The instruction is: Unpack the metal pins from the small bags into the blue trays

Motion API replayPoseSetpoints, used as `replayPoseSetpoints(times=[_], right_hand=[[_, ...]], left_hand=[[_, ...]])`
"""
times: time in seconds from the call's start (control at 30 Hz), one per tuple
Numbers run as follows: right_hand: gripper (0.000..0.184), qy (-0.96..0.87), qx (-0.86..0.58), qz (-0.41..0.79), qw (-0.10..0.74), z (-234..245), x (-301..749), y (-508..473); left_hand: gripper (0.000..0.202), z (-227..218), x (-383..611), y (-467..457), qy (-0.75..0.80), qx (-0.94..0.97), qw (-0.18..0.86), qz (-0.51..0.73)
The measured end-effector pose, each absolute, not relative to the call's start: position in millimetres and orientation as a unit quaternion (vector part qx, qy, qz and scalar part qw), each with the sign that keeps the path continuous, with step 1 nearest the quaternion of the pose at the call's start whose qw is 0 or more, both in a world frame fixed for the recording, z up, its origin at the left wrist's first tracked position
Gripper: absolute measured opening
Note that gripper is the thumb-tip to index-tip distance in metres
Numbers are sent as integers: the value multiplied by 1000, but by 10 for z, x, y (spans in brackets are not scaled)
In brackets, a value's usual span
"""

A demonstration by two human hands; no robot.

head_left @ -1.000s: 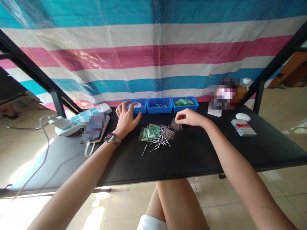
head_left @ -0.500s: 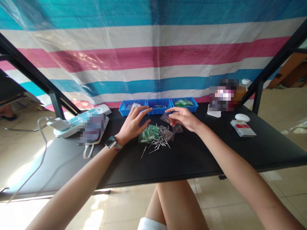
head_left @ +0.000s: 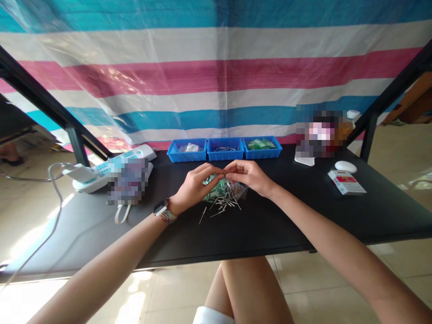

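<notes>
My left hand point(head_left: 199, 182) and my right hand point(head_left: 251, 177) meet fingertip to fingertip above a small pile on the black table. Both are closed in a pinch, and whatever lies between the fingers is hidden. Under them are green-tinted packets point(head_left: 216, 191), partly covered by my left hand. Beside these, silver pop rivets point(head_left: 227, 201) lie in a loose heap, with a few strays toward me. Small clear plastic bags point(head_left: 240, 191) with brownish contents rest by my right hand.
Behind the pile stand three joined blue bins: clear packets in the left bin point(head_left: 186, 157), metal pieces in the middle bin point(head_left: 225, 156), green packets in the right bin point(head_left: 263, 154). A power strip point(head_left: 114, 168) is at left, a red-and-white box point(head_left: 346, 182) at right.
My right hand has moved slightly left, and the small clear bag it held no longer shows. My left hand has moved right and closed; their fingertips now meet.
</notes>
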State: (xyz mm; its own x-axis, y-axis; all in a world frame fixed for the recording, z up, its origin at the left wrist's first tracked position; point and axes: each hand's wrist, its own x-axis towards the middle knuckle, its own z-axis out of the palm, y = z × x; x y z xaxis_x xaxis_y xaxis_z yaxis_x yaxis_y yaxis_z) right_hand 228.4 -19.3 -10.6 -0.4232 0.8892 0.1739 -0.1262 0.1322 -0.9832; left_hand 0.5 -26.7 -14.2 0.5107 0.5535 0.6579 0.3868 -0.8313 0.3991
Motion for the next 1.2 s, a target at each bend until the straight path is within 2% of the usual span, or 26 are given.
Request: replayPoseSetpoints(times=[0.13, 0.23, 0.33, 0.43, 0.5, 0.6, 0.73, 0.9, 1.0, 1.2], right_hand=[[50, -552, -314, 633, 443, -154, 2270, -199], [54, -507, -325, 660, 450, -160, 2265, -210], [52, -489, -328, 673, 448, -139, 2260, -221], [49, -497, -335, 671, 437, -110, 2278, -212], [42, -526, -355, 633, 444, -103, 2314, -189], [28, -606, -407, 509, 457, -116, 2389, -143], [8, -745, -413, 351, 390, -139, 2454, -124], [27, -846, -340, 263, 315, -156, 2447, -162], [30, -872, -327, 231, 282, -181, 2445, -169], [25, -889, -332, 188, 255, -201, 2465, -156]], left_hand=[[32, -148, -12, -285, 280, 863, 116, 405], [40, -99, -33, -274, 262, 883, 81, 382], [31, -64, -40, -247, 264, 885, 48, 380], [18, -81, -31, -215, 285, 864, 72, 408], [18, -109, -34, -177, 328, 828, 112, 441], [26, -146, -79, -70, 407, 747, 195, 489], [41, -185, -227, 154, 452, 644, 260, 560], [65, -289, -438, 396, 471, 578, 314, 588], [75, -331, -500, 450, 477, 553, 346, 588], [71, -299, -491, 424, 473, 542, 378, 583]])
